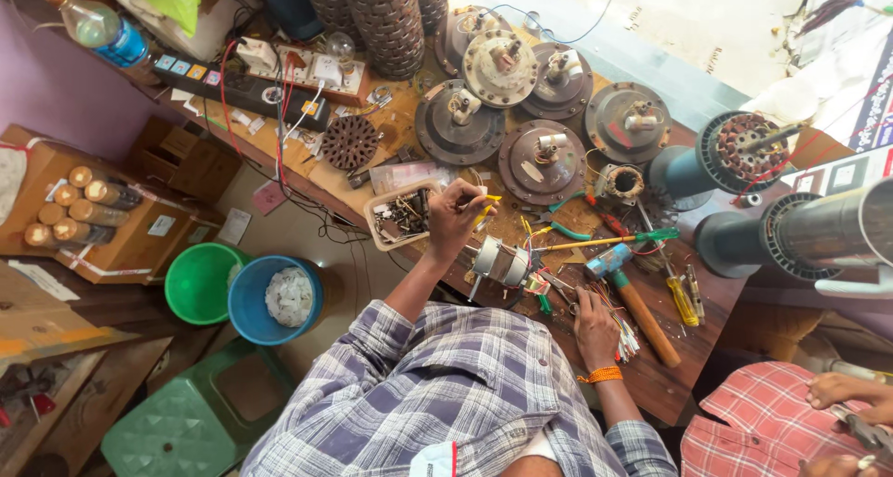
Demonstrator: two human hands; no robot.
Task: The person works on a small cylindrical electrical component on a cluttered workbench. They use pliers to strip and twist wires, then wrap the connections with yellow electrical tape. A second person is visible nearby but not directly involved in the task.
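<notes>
My left hand (456, 218) is raised over the wooden workbench (670, 389), closed on a thin yellow-handled tool (486, 207). Right beside it lies a small tray of screws and metal bits (402, 215). A small silver motor (499, 261) with coloured wires sits just below that hand. My right hand (593, 326), with an orange band at the wrist, rests fingers down on a bundle of loose wires (625, 339), next to a hammer with a blue head and wooden handle (637, 305). Whether it grips anything I cannot tell.
Several round fan motor housings (542, 161) crowd the back of the bench, with screwdrivers and pliers (684, 296) on the right. A power strip (244, 88), a green bucket (197, 282), a blue bucket (274, 300) and a green stool (186, 421) stand on the left. Another person in a red checked shirt (767, 430) works at bottom right.
</notes>
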